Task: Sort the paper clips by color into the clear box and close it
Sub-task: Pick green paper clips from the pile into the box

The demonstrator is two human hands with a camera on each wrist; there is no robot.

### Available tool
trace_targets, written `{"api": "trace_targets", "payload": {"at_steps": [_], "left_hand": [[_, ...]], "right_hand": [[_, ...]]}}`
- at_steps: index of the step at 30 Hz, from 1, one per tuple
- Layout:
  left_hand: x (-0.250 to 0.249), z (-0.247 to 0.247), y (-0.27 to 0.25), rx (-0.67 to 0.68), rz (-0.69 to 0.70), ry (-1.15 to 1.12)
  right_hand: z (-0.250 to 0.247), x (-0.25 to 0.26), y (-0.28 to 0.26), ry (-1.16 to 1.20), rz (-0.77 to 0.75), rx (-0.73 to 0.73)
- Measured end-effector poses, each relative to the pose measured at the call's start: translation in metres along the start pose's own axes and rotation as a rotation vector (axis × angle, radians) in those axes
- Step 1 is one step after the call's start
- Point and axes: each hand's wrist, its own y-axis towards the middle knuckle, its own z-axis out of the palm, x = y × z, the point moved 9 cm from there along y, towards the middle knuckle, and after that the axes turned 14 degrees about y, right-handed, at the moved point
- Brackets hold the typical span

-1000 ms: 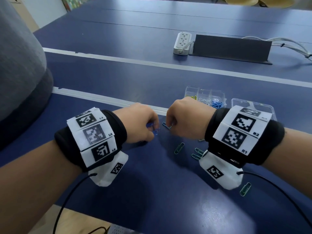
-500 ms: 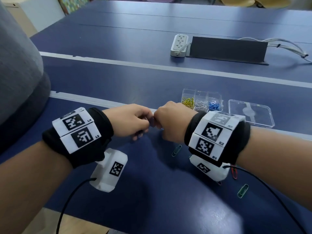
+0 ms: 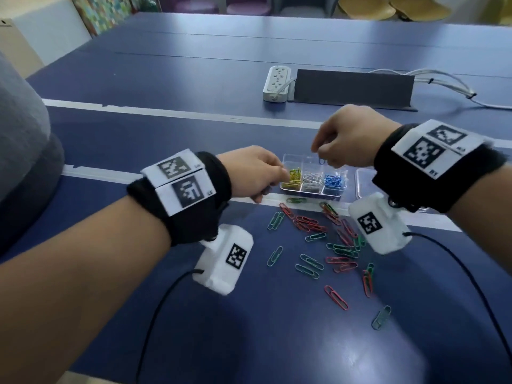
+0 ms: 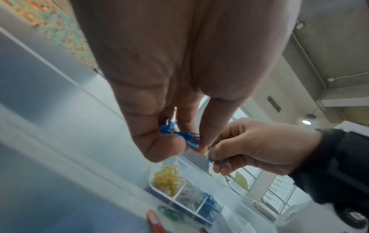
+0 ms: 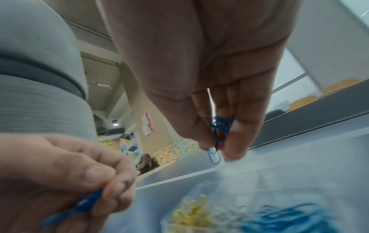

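Observation:
The clear box [image 3: 313, 191] stands open on the blue table, its near row holding yellow [image 3: 294, 176], silver [image 3: 312, 179] and blue clips [image 3: 335, 180]. My right hand [image 3: 322, 157] hovers above the box and pinches a few blue clips [image 5: 216, 134]. My left hand [image 3: 279, 174] is at the box's left edge and pinches a bunch of blue clips [image 4: 179, 135]. Red and green clips [image 3: 327, 245] lie scattered on the table in front of the box. The box's lid [image 3: 364, 184] lies to the right, mostly behind my right wrist.
A white power strip [image 3: 278, 83] and a dark grey cable cover [image 3: 353, 88] sit farther back, with white cables [image 3: 448, 84] running off right. A person in grey [image 3: 22, 151] is at the left. A white seam strip [image 3: 194, 117] crosses the table.
Both hands have risen from the table and moved forward and right to the box. The right hand has gone higher and over the box, uncovering the scattered red and green clips.

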Motion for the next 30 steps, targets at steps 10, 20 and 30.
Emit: {"api": "trace_targets", "payload": {"at_steps": [10, 20, 30], "left_hand": [[-0.079, 0.001, 0.048, -0.051, 0.093, 0.225], [-0.094, 0.016, 0.075, -0.071, 0.04, -0.069], [-0.089, 0.02, 0.081, -0.124, -0.011, -0.123]], "right_hand": [[-0.008, -0.041, 0.015, 0.027, 0.153, -0.029], [-0.013, -0.07, 0.015, 0.504, 0.226, -0.001], [-0.009, -0.07, 0.01, 0.491, 0.213, 0.027]]}}
